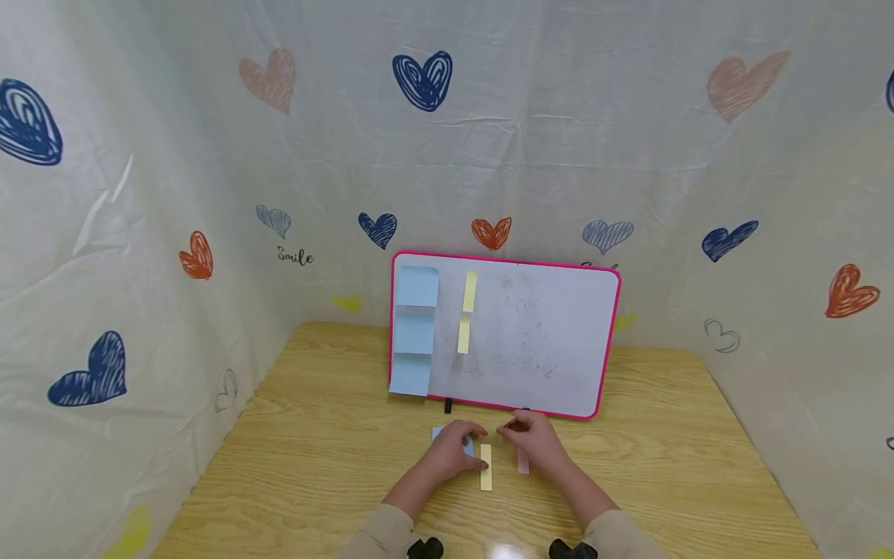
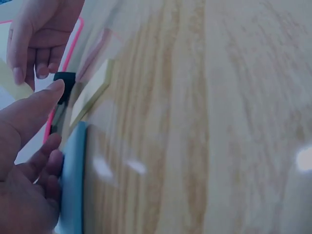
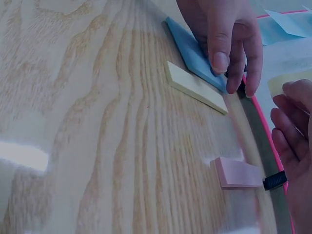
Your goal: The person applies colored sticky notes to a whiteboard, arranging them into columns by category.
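My left hand (image 1: 452,454) hovers over a blue sticky-note pad (image 1: 436,432), its thumb overlapping the end area of a narrow yellow sticky-note pad (image 1: 486,480). Its thumb and fingers are spread apart, with nothing between them. To the right, my right hand (image 1: 534,439) hangs above a narrow pink sticky-note pad (image 1: 523,463), fingers loosely bent and pointing left. In the right wrist view the blue pad (image 3: 195,56), yellow pad (image 3: 195,90) and pink pad (image 3: 238,173) lie in a row on the table. A yellow strip (image 3: 282,82) overlaps my right fingertips there.
A pink-framed whiteboard (image 1: 545,334) leans at the back of the wooden table (image 1: 279,466). Three blue notes (image 1: 414,334) line its left side, beside two narrow yellow notes (image 1: 469,291) one above the other. Black feet (image 1: 448,405) jut from its bottom edge. A heart-print curtain (image 1: 489,155) stands behind.
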A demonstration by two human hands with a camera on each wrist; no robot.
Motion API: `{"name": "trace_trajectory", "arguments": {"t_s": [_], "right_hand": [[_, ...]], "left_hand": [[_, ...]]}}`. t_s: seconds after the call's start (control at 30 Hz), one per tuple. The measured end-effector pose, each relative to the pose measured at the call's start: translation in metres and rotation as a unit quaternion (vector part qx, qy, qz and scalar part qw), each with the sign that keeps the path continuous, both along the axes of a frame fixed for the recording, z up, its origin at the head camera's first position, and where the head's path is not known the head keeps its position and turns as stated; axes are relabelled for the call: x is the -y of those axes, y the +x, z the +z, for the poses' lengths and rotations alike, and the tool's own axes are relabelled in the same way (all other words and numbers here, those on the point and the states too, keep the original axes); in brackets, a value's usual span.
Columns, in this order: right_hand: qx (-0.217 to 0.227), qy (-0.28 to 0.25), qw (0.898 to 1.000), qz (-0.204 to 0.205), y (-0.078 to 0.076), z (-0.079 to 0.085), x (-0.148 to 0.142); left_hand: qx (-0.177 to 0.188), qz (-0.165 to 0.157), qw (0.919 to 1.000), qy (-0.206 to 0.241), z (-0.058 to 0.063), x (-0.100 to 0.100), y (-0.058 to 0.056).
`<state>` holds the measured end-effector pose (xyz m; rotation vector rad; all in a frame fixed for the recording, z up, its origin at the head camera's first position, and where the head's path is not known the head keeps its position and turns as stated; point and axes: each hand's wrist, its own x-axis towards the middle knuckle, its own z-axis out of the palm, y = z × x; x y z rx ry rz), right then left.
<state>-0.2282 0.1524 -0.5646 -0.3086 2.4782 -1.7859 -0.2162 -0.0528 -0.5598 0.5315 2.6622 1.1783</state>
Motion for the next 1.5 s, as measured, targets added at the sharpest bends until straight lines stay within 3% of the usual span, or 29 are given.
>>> {"name": "trace_trajectory", "arguments": {"t_s": [0.17,0.37,0.57,0.77,0.93,1.1,1.27,1.5], "right_hand": [[0.011,-0.032,0.999,0.012,-0.006,0.011,0.003],[0.023,-0.057,0.998,0.027,-0.011,0.02,0.01],[-0.007,-0.058,0.998,0.023,-0.018,0.023,0.019],[-0.03,-0.06,0.997,0.024,-0.022,0.027,0.028],[-0.039,-0.071,0.996,0.035,-0.018,0.044,0.036],[-0.038,-0.072,0.994,0.071,-0.014,0.062,0.041],[-0.021,-0.086,0.991,0.103,-0.018,0.064,0.043],[-0.027,-0.094,0.986,0.135,-0.025,0.066,0.046]], "left_hand": [[0.036,0.014,0.9952,0.089,0.009,0.004,-0.005],[0.034,0.022,0.9893,0.14,0.023,0.011,-0.009],[0.018,0.015,0.9838,0.178,0.033,0.019,-0.012],[-0.008,0.012,0.9819,0.189,0.043,0.024,-0.016],[0.016,0.02,0.98,0.197,0.051,0.029,-0.017],[0.024,0.021,0.9807,0.193,0.056,0.035,-0.021],[0.01,0.025,0.9825,0.185,0.059,0.04,-0.025],[0.022,0.047,0.9816,0.184,0.058,0.046,-0.034]]}}
